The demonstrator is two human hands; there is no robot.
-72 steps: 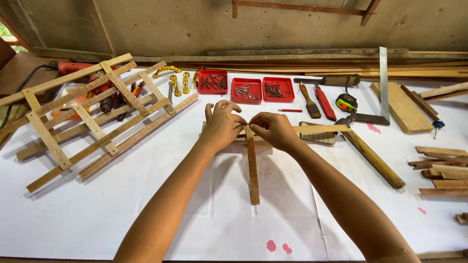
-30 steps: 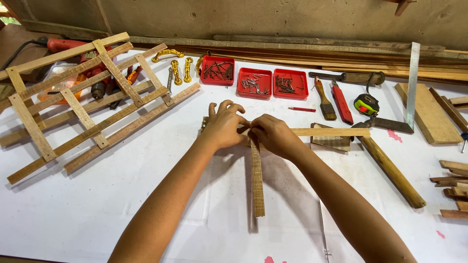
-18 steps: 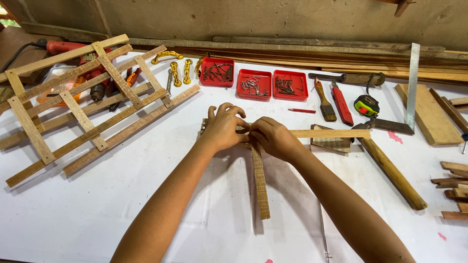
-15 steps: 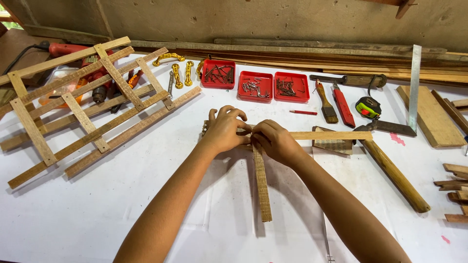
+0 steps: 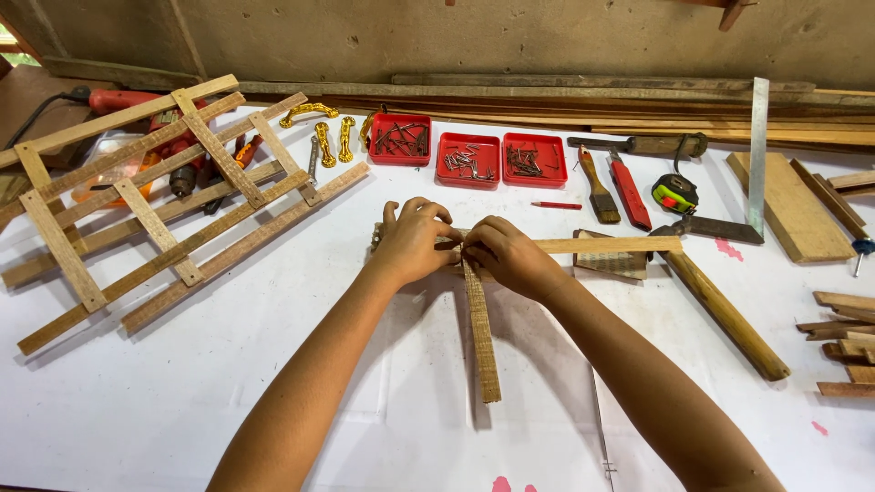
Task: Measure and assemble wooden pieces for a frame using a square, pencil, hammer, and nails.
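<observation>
Two thin wooden slats form a T on the white sheet. The long horizontal slat (image 5: pixel 606 244) runs left to right, and a shorter slat (image 5: pixel 480 337) points from it toward me. My left hand (image 5: pixel 415 241) and my right hand (image 5: pixel 506 255) meet at the joint, fingers curled over both slats, pinching them together. The joint itself is hidden under my fingers.
A wooden lattice frame (image 5: pixel 155 205) lies at the left over a red power drill (image 5: pixel 128 100). Three red trays of nails (image 5: pixel 474 159), gold handles (image 5: pixel 324 137), a brush (image 5: pixel 597 187), a tape measure (image 5: pixel 674 193), a hammer (image 5: pixel 720 305), a steel square (image 5: pixel 756 155) and wood offcuts (image 5: pixel 843 342) lie behind and to the right.
My hands have stayed clamped on the joint. The shorter slat has shifted slightly, and the view has tilted and moved a little.
</observation>
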